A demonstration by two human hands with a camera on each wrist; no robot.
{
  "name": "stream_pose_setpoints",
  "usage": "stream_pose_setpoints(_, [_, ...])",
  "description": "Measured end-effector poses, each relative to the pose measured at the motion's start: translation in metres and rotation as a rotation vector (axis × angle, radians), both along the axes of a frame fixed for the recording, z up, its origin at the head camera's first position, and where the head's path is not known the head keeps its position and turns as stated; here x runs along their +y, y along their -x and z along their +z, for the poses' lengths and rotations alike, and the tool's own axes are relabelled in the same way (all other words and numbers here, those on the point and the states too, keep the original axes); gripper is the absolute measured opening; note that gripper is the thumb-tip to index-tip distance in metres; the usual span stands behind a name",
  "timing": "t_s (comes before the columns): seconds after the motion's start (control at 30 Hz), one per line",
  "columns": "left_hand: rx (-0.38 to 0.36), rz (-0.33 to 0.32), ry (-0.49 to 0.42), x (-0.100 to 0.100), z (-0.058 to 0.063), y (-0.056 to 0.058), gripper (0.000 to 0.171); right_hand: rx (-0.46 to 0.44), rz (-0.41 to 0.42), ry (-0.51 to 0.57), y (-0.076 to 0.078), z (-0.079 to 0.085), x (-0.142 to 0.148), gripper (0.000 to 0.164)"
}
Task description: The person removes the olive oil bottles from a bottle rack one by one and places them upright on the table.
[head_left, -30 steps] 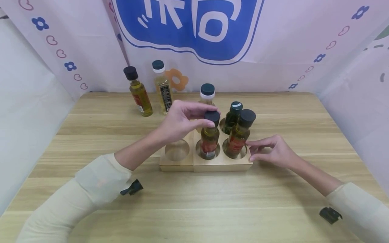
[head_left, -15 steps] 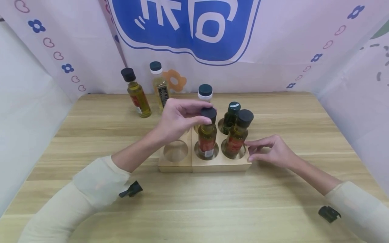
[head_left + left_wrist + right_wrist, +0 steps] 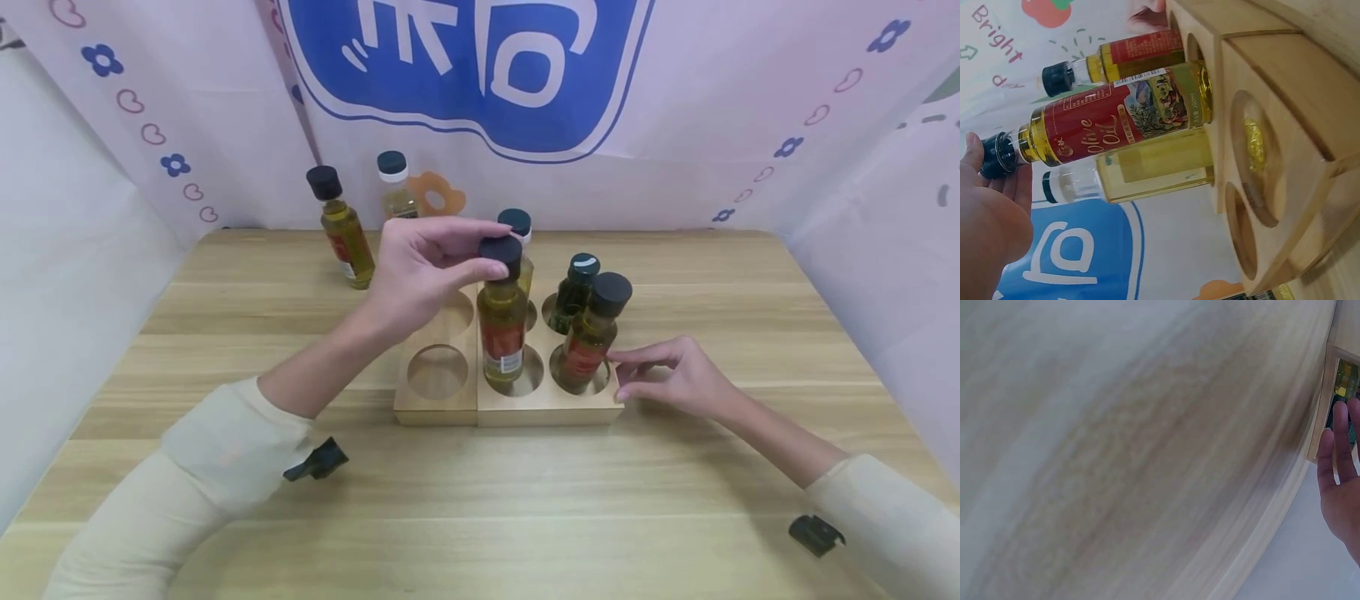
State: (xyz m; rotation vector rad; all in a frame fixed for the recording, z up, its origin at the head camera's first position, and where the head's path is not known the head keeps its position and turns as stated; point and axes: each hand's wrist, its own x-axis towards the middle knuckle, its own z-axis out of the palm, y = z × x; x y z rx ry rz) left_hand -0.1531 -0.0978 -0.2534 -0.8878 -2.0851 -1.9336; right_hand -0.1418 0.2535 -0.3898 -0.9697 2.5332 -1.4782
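My left hand (image 3: 411, 279) pinches the black cap of an olive oil bottle (image 3: 502, 329) between thumb and fingers. The bottle, with a red label reading Olive Oil in the left wrist view, is raised over the front middle hole of a wooden rack (image 3: 551, 415), slightly left of its centre. At the rack's right end, my right hand (image 3: 681, 379) touches the side with its fingertips, fingers extended in the right wrist view. Standing in the rack are another red-labelled bottle (image 3: 588, 346), a dark green bottle (image 3: 576, 292) and a pale oil bottle with a green cap (image 3: 515, 220).
A black-capped oil bottle (image 3: 347, 246) and a pale oil bottle (image 3: 392, 167) stand at the back left of the wooden table (image 3: 525, 517). A narrower wooden block (image 3: 435, 412) with two round holes adjoins the rack's left side. Printed cloth (image 3: 675, 100) hangs behind.
My left hand has lifted the olive oil bottle up out of the front middle hole and shifted it slightly left. My right hand stays at the rack's side.
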Motion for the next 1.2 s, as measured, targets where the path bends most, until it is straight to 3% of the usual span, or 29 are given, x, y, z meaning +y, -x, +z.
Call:
stream_pose_setpoints(0.27, [0.051,0.054,-0.054,-0.004,0.011,-0.002,0.028,-0.007,0.013,0.016,0.0,-0.001,0.0,0.044])
stream_pose_setpoints(1.2, [0.016,0.114,-0.209,-0.016,0.021,0.012,0.025,-0.009,0.006,0.0,0.0,0.0,0.0,0.044])
